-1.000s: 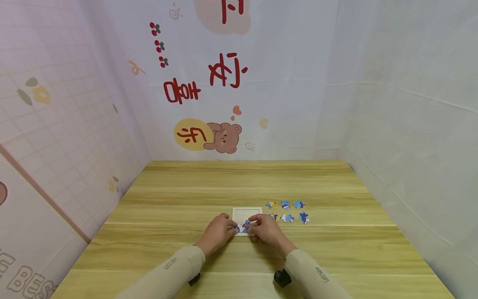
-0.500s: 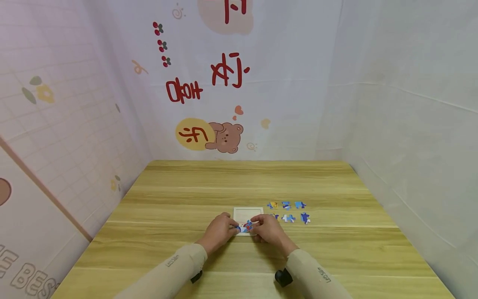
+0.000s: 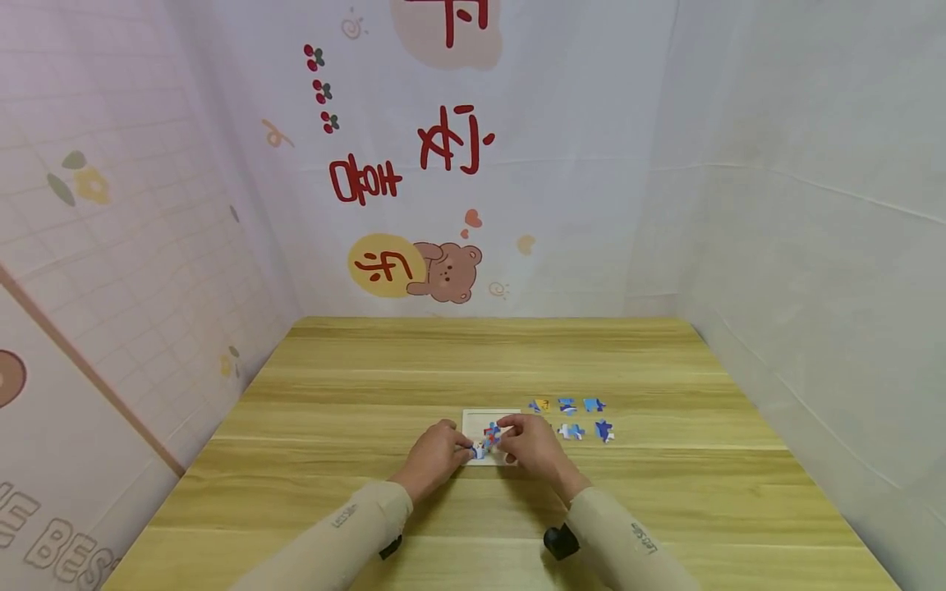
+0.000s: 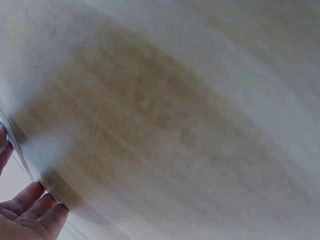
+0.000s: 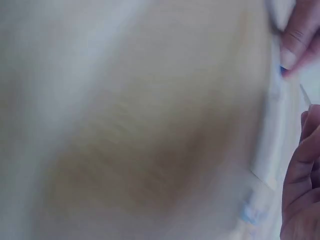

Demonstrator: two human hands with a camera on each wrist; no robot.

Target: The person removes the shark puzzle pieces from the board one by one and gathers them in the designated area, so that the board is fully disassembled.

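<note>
In the head view a white puzzle tray (image 3: pixel 468 423) lies between the two hands. My left hand (image 3: pixel 434 456) rests at its left side, fingertips touching the tray's edge. The left thumb presses near a white and blue puzzle piece (image 3: pixel 478 451) in the tray's lower left corner. With thumb and fingers my right hand (image 3: pixel 534 447) pinches a blue and red puzzle piece (image 3: pixel 491 433), tilted above the tray. The right wrist view catches only a thin edge of this held piece (image 5: pixel 305 95). In the left wrist view, left fingers (image 4: pixel 32 210) meet the tray's edge.
Several loose puzzle pieces (image 3: pixel 567 405) lie in two rows right of the tray, one partly hidden behind the right hand. The wooden table (image 3: pixel 355 369) is bounded by printed cloth walls (image 3: pixel 576 246). Both wrist views are largely blurred.
My right hand has risen slightly, lifting the blue and red puzzle piece off the spot beside the white and blue one. The left hand stays at the tray's left side.
</note>
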